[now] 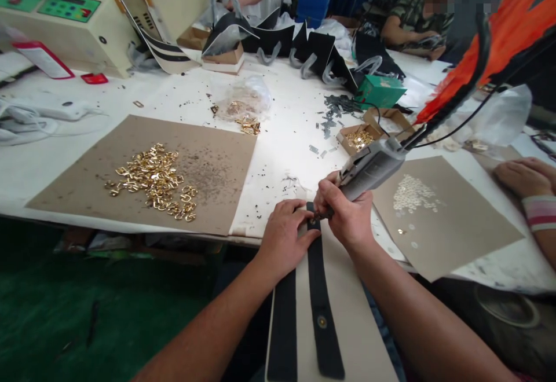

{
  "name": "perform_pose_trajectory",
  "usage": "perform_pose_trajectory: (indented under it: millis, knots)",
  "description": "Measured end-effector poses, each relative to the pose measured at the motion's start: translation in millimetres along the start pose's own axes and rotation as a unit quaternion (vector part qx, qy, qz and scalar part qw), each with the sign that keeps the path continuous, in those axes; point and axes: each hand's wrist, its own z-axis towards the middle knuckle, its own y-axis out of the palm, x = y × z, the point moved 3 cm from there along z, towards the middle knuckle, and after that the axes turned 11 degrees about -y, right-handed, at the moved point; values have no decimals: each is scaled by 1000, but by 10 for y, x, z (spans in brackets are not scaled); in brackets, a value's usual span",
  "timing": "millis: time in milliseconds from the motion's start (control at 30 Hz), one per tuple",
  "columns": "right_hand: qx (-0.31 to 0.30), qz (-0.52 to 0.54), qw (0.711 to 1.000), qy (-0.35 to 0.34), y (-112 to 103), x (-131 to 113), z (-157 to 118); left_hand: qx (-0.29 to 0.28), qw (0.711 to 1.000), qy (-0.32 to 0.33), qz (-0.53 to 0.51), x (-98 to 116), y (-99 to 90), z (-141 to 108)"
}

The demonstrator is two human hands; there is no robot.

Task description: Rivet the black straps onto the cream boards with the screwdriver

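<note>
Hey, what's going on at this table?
A person is working on a black strap over a beige panel. The right hand grips a grey power tool, its tip at or near the strap's far end, where the left hand's fingers rest. Gold metal pieces lie heaped to the left; small pale discs lie to the right, near another person's hands.

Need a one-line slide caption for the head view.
Left hand on a black strap, right hand gripping a grey tool at its far end.
</note>
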Motion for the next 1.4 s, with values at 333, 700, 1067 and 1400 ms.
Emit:
perform_pose_trajectory:
  millis: [333, 700, 1067, 1400]
  knots:
    - [-100, -30, 994, -25, 40, 6, -4, -7, 1000, -3, -5, -23, 8, 1]
    - [-140, -56, 989, -13, 64, 69, -8, -9, 1000, -3, -25, -29, -2, -2]
    - [-66, 142, 987, 45, 56, -99, 175, -1, 1000, -18, -3, 20, -36, 8]
    - [116, 220, 951, 185, -862, -403, 176, -2, 1000, 2, 22, -43, -26, 127]
